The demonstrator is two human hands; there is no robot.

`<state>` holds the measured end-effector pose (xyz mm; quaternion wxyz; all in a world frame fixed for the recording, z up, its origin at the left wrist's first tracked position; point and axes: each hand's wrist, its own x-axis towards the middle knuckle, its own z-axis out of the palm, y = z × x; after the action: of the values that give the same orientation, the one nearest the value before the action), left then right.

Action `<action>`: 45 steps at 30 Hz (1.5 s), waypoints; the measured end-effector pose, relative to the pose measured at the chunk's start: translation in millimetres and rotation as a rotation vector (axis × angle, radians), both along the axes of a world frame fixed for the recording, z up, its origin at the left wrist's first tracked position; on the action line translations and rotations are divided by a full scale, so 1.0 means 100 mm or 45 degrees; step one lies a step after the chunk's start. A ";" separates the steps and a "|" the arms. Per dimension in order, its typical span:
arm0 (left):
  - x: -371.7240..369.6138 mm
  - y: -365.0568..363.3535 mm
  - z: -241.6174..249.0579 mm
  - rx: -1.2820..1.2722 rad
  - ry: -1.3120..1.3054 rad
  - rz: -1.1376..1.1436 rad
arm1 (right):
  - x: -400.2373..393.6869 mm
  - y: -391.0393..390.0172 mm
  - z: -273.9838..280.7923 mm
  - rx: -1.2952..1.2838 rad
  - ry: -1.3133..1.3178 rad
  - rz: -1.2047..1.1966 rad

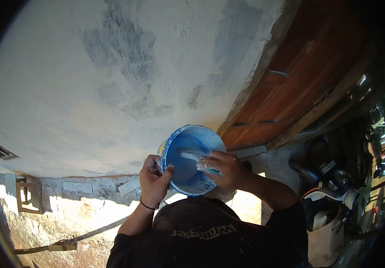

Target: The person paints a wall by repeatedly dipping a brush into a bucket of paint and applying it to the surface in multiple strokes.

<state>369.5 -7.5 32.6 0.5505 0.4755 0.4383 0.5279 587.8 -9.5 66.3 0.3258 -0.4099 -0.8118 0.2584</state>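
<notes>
A blue bucket (203,135) with paint-spattered walls is close in front of my chest, its mouth tilted up toward me. My left hand (155,179) grips its left rim, thumb over the edge and fingers outside. In my right hand (228,169) is a paintbrush (191,156), whitish with paint toward its tip and showing a teal handle end below my fingers. The brush reaches into the bucket's mouth, over bluish-white paint inside. White specks of paint mark my fingers.
Ahead stands a pale wall (54,89) with grey brushed patches. A brown panelled door (286,89) is to the right, with a motorbike (335,183) beyond it. Low at left are a small wooden frame (30,197) and a stick (45,249) on the ground.
</notes>
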 end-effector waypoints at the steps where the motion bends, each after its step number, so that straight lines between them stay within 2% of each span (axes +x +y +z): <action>1: 0.01 -0.01 -0.02 0.005 0.000 -0.007 | 0.01 0.01 0.04 -0.214 0.142 -0.090; 2: 0.01 0.01 -0.05 0.020 0.000 0.008 | 0.03 0.00 0.07 -0.424 0.289 -0.182; 4: 0.05 0.05 -0.03 0.066 -0.013 0.021 | 0.14 -0.01 0.07 -0.286 0.350 -0.114; 6: 0.08 0.03 0.01 -0.009 -0.033 0.053 | 0.23 -0.01 0.13 -0.124 0.151 -0.110; 7: 0.09 0.04 0.00 0.015 -0.038 0.061 | 0.26 -0.01 0.22 -0.267 0.330 -0.129; 8: 0.11 0.04 0.02 0.033 -0.040 0.053 | 0.28 -0.01 0.20 -0.248 0.331 -0.134; 10: 0.16 0.03 0.05 0.010 -0.011 0.061 | 0.29 -0.02 0.13 0.259 -0.015 -0.007; 11: 0.19 0.04 0.05 0.027 -0.045 0.068 | 0.30 -0.02 0.14 -0.122 0.323 -0.105; 12: 0.20 0.01 0.07 0.040 -0.041 0.063 | 0.32 -0.06 0.15 -0.109 0.328 -0.108; 14: 0.23 0.02 0.13 0.037 -0.001 0.067 | 0.37 -0.10 0.17 0.209 0.053 -0.046; 16: 0.27 0.04 0.19 0.064 -0.029 0.067 | 0.47 -0.06 0.27 0.197 0.129 -0.061; 18: 0.29 0.06 0.25 0.096 -0.055 0.070 | 0.63 -0.05 0.52 -0.189 0.512 -0.140; 19: 0.30 0.09 0.28 0.090 -0.062 0.064 | 0.68 -0.07 0.64 0.075 0.413 -0.156; 23: 0.40 0.11 0.46 0.078 -0.138 0.069 | 1.01 0.08 0.99 0.198 0.497 -0.182; 25: 0.44 0.14 0.48 0.099 -0.201 0.075 | 1.14 0.19 1.17 0.091 1.010 -0.150; 30: 0.48 0.10 0.46 0.101 -0.269 0.066 | 1.43 0.41 1.70 0.317 0.951 -0.137; 33: 0.51 0.04 0.44 0.081 -0.230 0.104 | 1.57 0.56 2.05 0.502 0.729 -0.078; 45: 0.39 -0.10 0.28 0.079 -0.116 0.213 | 1.55 0.72 3.09 0.762 0.211 0.011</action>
<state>408.1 -17.3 60.8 0.5086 0.4297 0.4346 0.6065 742.6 62.9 375.6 0.4960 -0.2697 -0.8243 0.0417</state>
